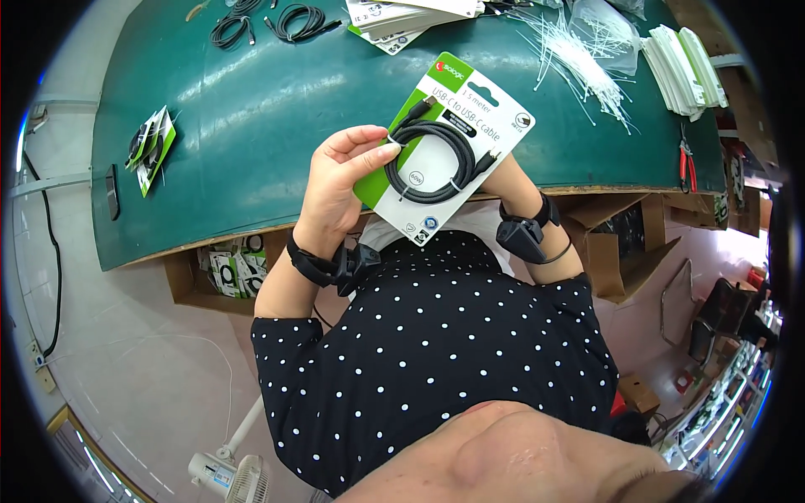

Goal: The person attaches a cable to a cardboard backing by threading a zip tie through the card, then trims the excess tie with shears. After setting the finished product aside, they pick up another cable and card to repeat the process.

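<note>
A white and green backing card (pixel 401 210) is tilted above the near table edge, with a coiled black USB cable (pixel 457 141) on its front. Pale ties cross the coil at several places. My left hand (pixel 342 172) has thumb and index finger pinched together at the coil's left side, by a tie. My right hand (pixel 506 178) is mostly hidden behind the card's right side. Its fingers do not show, so its grip cannot be seen. Black devices are strapped to both wrists.
Loose white cable ties (pixel 579 63), stacked cards (pixel 683 71) and red-handled pliers (pixel 687 163) lie at right on the green table (pixel 251 142). Coiled cables (pixel 298 23) and more cards (pixel 402 21) are far back. Carded cables (pixel 153 149) lie left. Cardboard boxes (pixel 608 260) stand below the edge.
</note>
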Demonstrator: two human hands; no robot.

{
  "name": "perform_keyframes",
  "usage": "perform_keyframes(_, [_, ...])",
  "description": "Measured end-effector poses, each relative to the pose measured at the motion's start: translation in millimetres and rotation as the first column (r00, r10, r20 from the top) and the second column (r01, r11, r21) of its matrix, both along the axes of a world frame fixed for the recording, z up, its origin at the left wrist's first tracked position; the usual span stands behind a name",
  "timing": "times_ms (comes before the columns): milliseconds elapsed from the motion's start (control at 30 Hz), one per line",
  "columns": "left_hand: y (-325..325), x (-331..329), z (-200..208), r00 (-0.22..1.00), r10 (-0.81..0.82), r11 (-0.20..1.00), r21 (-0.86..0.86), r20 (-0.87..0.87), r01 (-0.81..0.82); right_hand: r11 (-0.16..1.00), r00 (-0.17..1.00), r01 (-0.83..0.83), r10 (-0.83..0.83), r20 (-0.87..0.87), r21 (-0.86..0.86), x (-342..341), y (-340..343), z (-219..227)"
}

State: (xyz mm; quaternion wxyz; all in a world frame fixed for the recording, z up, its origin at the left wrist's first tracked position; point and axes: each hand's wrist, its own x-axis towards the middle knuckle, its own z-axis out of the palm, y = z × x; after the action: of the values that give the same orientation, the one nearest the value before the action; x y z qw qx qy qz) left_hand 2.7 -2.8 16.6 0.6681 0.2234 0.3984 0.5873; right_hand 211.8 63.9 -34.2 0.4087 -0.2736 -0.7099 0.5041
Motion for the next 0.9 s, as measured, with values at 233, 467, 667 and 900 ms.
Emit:
perform_keyframes(233, [-0.8,-6.2,-14.1,0.999,0.052,0.997,-0.05,-0.008,-0.052,0.983,0.99,0.03,-0.055,0.133,0.179,-1.7,5.0,-1.1])
perform_keyframes(467, [-1.4,-4.6,-5.4,1.0,0.004,0.998,-0.062,0.023,-0.003,0.997,0.998,-0.05,0.052,0.047,-0.055,-3.7,18.3,-15.8])
perform_keyframes(667, [-4.0,-6.0,-16.1,0.992,0.053,0.998,0.008,0.11,-0.054,0.993,0.994,-0.105,0.107,-0.024,0.06,-13.8,21.9,-13.5])
perform_keyframes(900, [-1.7,-5.1,-15.7,0.967,0.251,0.967,0.053,-0.035,-0.249,0.991,0.987,-0.117,0.109,-0.12,-0.062,-16.3,20.0,17.3])
